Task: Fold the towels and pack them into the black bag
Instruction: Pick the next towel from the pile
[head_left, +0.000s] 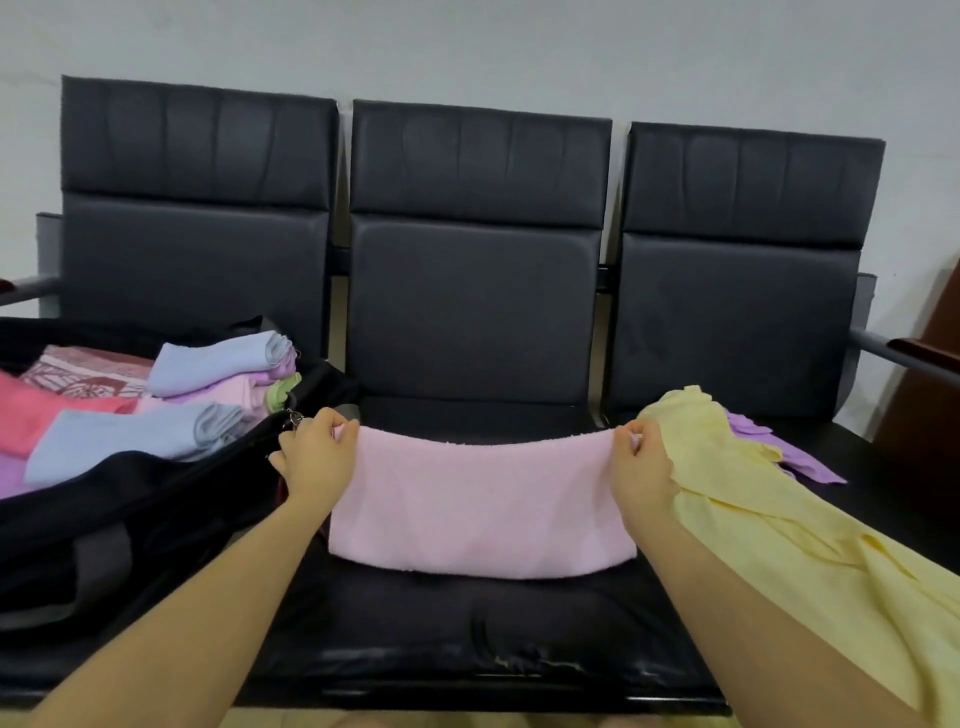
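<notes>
Right now you are holding a pink towel (480, 506) stretched between both hands over the middle seat (467, 618) of a row of three black padded chairs. Your left hand (317, 457) is pinching the towel's upper left corner, fingers curled round the cloth, and your right hand (641, 462) is pinching the upper right corner in the same way. The top edge is sagging slightly between your hands, and the towel is lying doubled, its lower folded edge resting on the seat cushion.

To your left, the black bag (130, 514) is sitting open on the left seat, just beside your left hand. Inside it, folded towels are lying packed: a light blue one (130, 436) nearest you, another light blue one (218, 361) stacked on lilac and pale pink ones behind it, a coral one (47, 410) along the left, and a red patterned one (88, 366) at the back. A green edge (283, 389) is peeking out by the zip.

To your right, an unfolded yellow towel (810, 551) is draping over the right seat, touching your right forearm, and a purple towel (795, 452) is lying partly under it, further back on that seat.
</notes>
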